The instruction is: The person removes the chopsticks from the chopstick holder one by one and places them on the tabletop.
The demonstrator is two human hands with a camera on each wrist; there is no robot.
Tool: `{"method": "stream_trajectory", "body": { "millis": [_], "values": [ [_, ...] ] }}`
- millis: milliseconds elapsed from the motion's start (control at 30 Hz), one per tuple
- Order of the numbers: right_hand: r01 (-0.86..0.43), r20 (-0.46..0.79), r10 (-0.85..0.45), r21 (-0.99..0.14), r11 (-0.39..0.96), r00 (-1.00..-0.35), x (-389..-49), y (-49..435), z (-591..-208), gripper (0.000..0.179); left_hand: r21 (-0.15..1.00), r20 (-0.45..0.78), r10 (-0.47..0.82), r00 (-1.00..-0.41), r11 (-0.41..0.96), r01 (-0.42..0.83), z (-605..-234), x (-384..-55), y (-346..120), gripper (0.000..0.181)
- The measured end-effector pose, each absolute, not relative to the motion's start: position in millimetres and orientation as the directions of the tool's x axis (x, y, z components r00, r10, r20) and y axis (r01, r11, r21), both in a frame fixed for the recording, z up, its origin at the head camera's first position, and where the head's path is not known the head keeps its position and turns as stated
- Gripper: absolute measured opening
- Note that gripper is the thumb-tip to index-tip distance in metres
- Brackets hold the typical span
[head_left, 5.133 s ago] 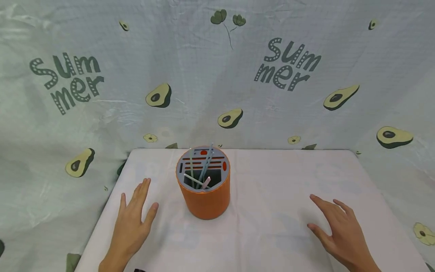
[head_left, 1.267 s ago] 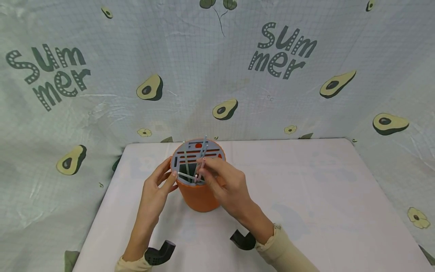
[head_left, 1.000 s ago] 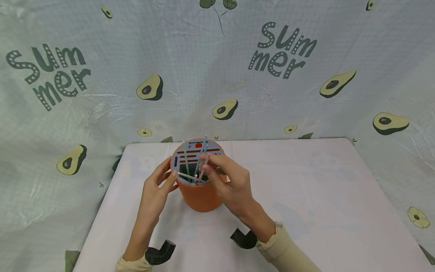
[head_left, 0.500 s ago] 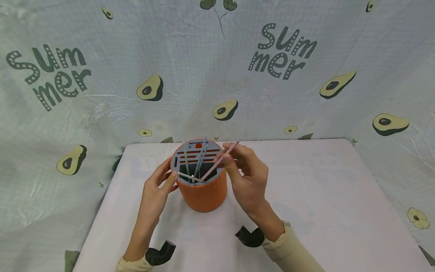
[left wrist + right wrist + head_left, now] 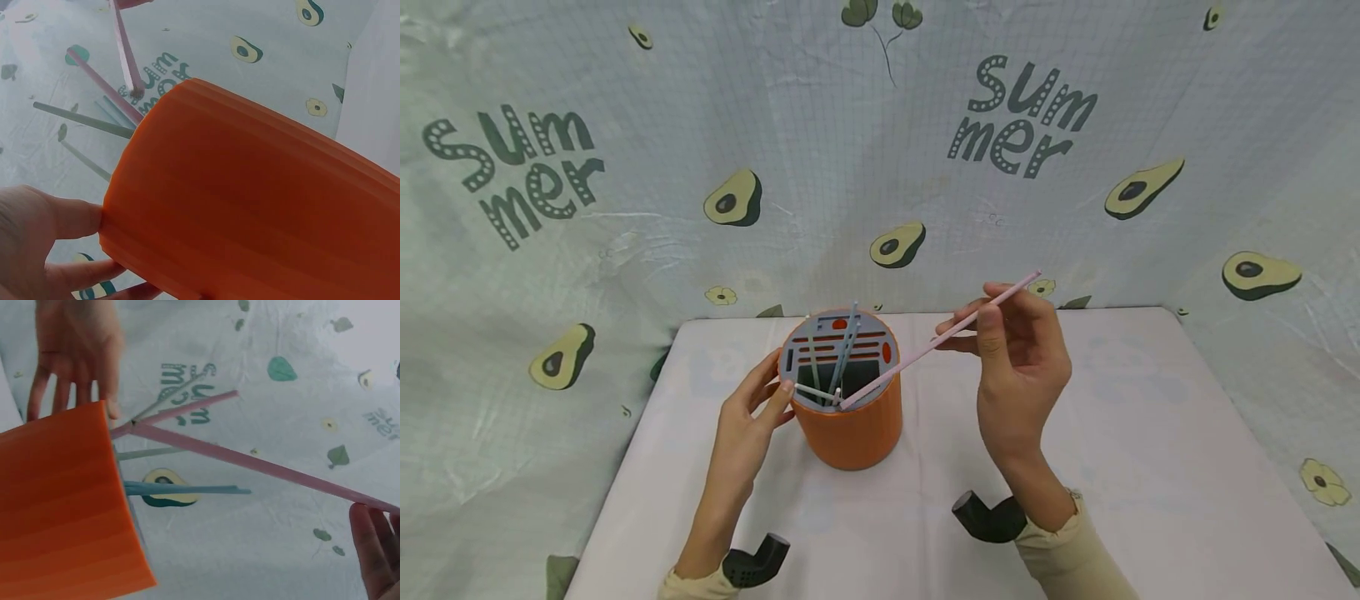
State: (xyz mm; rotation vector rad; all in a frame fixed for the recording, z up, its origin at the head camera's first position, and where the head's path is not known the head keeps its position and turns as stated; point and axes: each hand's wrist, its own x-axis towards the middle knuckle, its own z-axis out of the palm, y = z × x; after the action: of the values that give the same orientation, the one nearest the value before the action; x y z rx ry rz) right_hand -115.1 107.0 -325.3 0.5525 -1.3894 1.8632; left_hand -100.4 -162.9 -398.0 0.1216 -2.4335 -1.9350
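Two-handed work at an orange container [image 5: 853, 442]; clock directions follow the head view. Nearest, a black device [image 5: 756, 562] sits at the left wrist and another [image 5: 991, 518] at the right. Beyond them, the left hand [image 5: 743, 429] grips the container's side between eight and nine o'clock, thumb at the rim and fingers along the wall, probably to stop it shifting or tipping. Between two and three o'clock of the container, the right hand [image 5: 1018, 367] pinches a pink straw [image 5: 895, 371] between thumb and fingers near its upper end. A short tip projects past the grip toward two o'clock; the long remainder slants toward eight, its low end at the near rim. Gripping so high presumably leaves the lower length free of the other straws. In the container's grey slotted lid [image 5: 874, 323], a dark opening lies toward six o'clock. From it protrude a white straw [image 5: 815, 392], a second pink straw [image 5: 194, 407], a pale green straw [image 5: 813, 354] and blue straws [image 5: 181, 488], the last leaning toward one. Farthest, at twelve, hangs an avocado-printed cloth [image 5: 662, 125].
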Motion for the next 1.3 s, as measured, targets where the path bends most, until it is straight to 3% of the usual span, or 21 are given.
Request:
{"method": "stream_trajectory", "body": {
  "millis": [267,467,900,1300],
  "values": [
    [-0.565,0.498,0.274,-0.763,-0.313,-0.823,-102.6,138.2,-323.2,0.024,0.971,-0.021,-0.084,-0.996,0.236,-0.04,-398.6,-100.3,-162.5,0.055],
    [-0.454,0.389,0.243,-0.821,-0.346,-0.888,-91.6,159.5,-332.5,0.032,0.973,-0.032,-0.08,-0.996,0.224,-0.049,-398.7,-97.5,-163.5,0.055],
    [-0.216,0.209,0.076,-0.971,-0.099,-0.975,-100.2,201.9,-384.7,0.037,0.974,-0.018,-0.084,-0.996,0.224,-0.037,-399.3,-98.5,-163.8,0.054],
    [0.017,-0.017,-0.003,-0.987,0.158,-1.0,-110.0,225.0,-442.5,0.041,0.973,-0.015,-0.087,-0.996,0.226,-0.035,-399.9,-99.1,-162.5,0.054]
  ]
}}
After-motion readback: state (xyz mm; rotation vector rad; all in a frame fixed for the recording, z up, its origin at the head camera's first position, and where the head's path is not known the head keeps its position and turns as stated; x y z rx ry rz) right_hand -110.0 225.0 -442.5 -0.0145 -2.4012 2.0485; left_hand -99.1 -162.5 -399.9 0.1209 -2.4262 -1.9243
